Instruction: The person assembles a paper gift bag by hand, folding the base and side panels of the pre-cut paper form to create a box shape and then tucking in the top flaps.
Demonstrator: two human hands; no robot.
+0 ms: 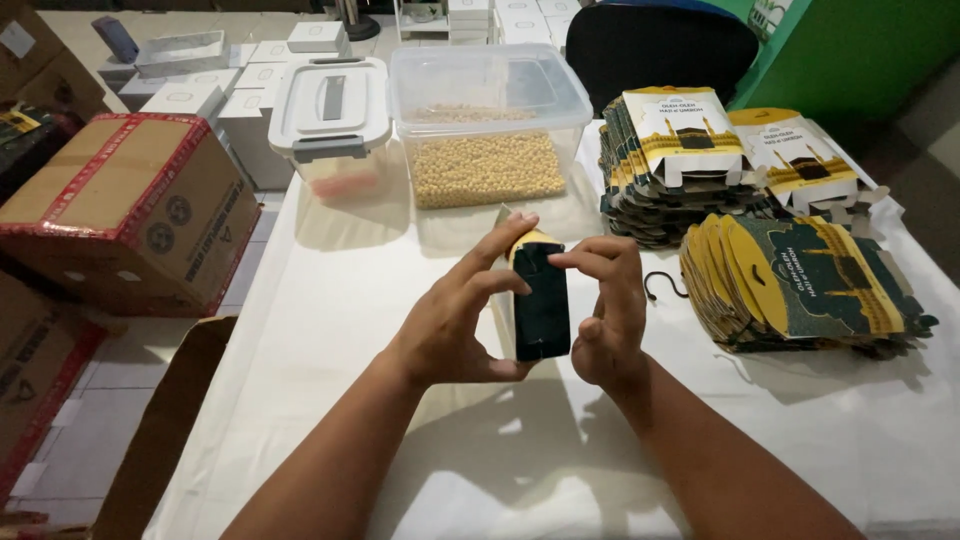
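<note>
Two bare hands raised over a white-covered counter [340,300], with a small dark carton [541,295] held upright between them, just above the cloth, near the middle of the view

Largest first: behind, at the far edge of the counter, a clear plastic tub [487,120] part-filled with pale round beans, and beside it a smaller lidded bin [330,125] with a grey handle; off to the left on the floor, a brown cardboard box [125,215] bound in red tape. To the right, two stacks of flat printed cartons [800,280], yellow and dark green, fanned and unfolded

Then the carton itself: thin printed card, a narrow box with a yellow arched top flap, seemingly empty. Likely very light, stiff along the creases yet easily crushed or dented by a hard pinch; glossy face, so possibly a little slippery. Best taken by the side edges and corners, not the broad faces

Left hand [455,325] half-closed, thumb beneath the lower end, fingers spread along the left side and top. Right hand [605,310] curled, fingertips pinching the upper right edge, palm against the right side
</note>
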